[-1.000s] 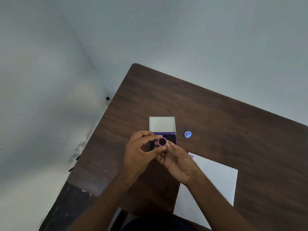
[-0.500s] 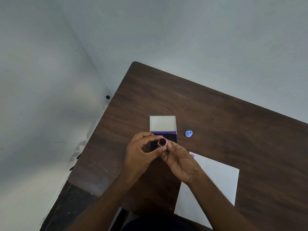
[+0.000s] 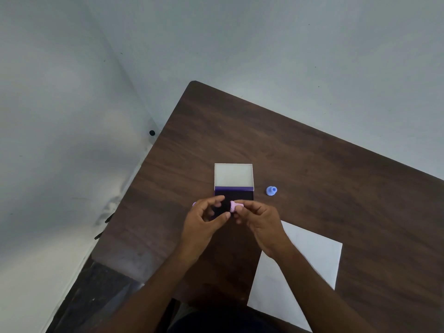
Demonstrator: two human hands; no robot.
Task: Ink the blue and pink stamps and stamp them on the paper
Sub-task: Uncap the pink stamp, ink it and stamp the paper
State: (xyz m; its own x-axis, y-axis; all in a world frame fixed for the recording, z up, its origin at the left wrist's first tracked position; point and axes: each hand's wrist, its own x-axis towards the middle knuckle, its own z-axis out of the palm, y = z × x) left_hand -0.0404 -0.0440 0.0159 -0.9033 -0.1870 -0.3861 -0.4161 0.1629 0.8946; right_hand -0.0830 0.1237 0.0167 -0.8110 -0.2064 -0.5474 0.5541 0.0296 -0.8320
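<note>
My right hand (image 3: pixel 260 221) pinches the pink stamp (image 3: pixel 234 205) at its fingertips, lying sideways just above the dark purple ink pad (image 3: pixel 241 195). The pad's white lid (image 3: pixel 233 175) lies open behind it. My left hand (image 3: pixel 204 223) is curled beside the stamp, thumb tip close to it. A small pink piece (image 3: pixel 194 204), seemingly a cap, peeks out at that hand's far side. The blue stamp (image 3: pixel 271 190) stands alone on the table to the right of the pad. White paper (image 3: pixel 312 255) lies at the near right, partly under my right forearm.
The dark wooden table (image 3: pixel 312 164) sits in a corner, with pale walls behind and to the left. Its left edge (image 3: pixel 125 212) drops to a dark floor. A small black dot (image 3: pixel 152 133) marks the wall near the table.
The pink stamp faced the camera, held between both hands. It has turned sideways and sits in my right fingertips, and my left hand has drawn slightly away with a pink piece.
</note>
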